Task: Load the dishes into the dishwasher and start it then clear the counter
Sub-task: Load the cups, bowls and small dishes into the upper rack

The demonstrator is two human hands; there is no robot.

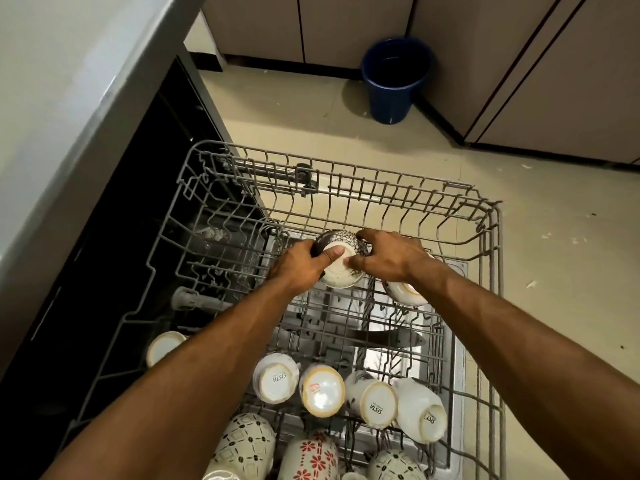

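Where the upturned cups (346, 393) stood in a row near the front of the pulled-out upper rack (491, 216), three of their bases read "SISTA", one only in part, and a fourth bore a small red mark too blurred to read. Patterned mugs (308, 455) at the lower edge were cut off by the frame, and a white bowl (405, 292) lay partly hidden under the right wrist. Both arms reached forward over the rack. The left hand (298, 265) gripped a patterned bowl (341, 268) held upside down above the middle of the rack, its thumb pressed flat on the pale base and its fingers curled round the dark far side. The right hand (388, 254) pinched the same bowl's opposite edge with its thumb and curled fingers. A blue bucket (394, 77) stood on the floor by the cabinets (346, 26).
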